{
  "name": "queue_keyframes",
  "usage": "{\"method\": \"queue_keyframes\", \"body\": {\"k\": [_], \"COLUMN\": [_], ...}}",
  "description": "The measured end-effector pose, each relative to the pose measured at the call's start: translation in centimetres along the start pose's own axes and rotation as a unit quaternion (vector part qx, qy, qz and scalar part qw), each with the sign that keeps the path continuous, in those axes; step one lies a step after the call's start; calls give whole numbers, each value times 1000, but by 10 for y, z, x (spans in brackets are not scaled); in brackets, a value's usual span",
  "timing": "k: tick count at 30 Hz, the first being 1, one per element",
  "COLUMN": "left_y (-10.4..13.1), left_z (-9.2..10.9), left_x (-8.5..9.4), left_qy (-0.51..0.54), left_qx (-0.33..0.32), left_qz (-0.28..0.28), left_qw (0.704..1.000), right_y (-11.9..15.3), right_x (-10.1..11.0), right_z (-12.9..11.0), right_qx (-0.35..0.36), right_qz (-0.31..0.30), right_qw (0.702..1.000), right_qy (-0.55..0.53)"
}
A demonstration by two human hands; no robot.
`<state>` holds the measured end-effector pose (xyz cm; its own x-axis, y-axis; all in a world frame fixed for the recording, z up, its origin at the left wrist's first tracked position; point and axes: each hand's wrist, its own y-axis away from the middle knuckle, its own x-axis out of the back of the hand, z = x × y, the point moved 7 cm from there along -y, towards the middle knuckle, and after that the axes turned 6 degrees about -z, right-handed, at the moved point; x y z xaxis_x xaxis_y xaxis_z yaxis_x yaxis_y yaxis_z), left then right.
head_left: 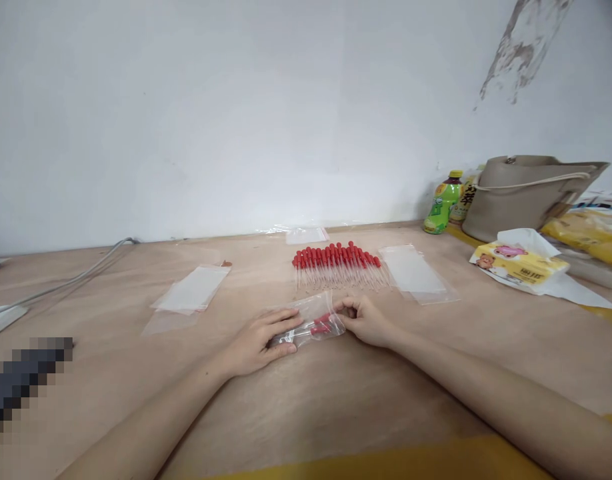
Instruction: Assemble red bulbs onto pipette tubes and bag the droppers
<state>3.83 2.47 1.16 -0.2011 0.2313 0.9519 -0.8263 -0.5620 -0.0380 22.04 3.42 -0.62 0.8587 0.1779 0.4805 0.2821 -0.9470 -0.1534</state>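
A clear plastic zip bag (306, 306) lies on the table in front of me, with red-bulbed droppers (321, 329) inside, their tips pointing left. My left hand (267, 335) rests over the bag's left part, fingers stretched out and apart, pressing it down. At the bag's right end, my right hand (365, 320) has thumb and fingers pinched together on the edge, close to the red bulbs. Just beyond the bag, a row of many more droppers (336, 261) lies side by side, red bulbs toward the wall and clear stems toward me.
Flat clear bags lie in a left stack (193, 288), a right stack (415, 270) and a back stack (306, 235). To the right are a tissue pack (521, 263), a green bottle (442, 205) and a beige bag (516, 200). A grey cable (93, 267) crosses the left side.
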Motion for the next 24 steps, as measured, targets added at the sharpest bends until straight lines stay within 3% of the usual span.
{"method": "queue_keyframes", "body": {"k": [4, 9, 15, 20, 24], "left_y": [-1, 0, 1, 1, 1], "left_z": [0, 2, 0, -1, -2], "left_x": [-1, 3, 5, 4, 4], "left_qy": [0, 24, 63, 74, 76], "left_qx": [-1, -12, -16, -21, -18], "left_qz": [-2, 11, 16, 18, 9], "left_qw": [1000, 1000, 998, 997, 997], "right_y": [1, 0, 3, 7, 0], "right_x": [-1, 2, -2, -3, 6], "right_z": [0, 9, -5, -17, -4], "right_qx": [36, 14, 58, 116, 74], "right_qz": [-6, -41, -157, -168, -144], "right_qw": [998, 998, 986, 979, 987], "right_qy": [59, 46, 6, 18, 24]}}
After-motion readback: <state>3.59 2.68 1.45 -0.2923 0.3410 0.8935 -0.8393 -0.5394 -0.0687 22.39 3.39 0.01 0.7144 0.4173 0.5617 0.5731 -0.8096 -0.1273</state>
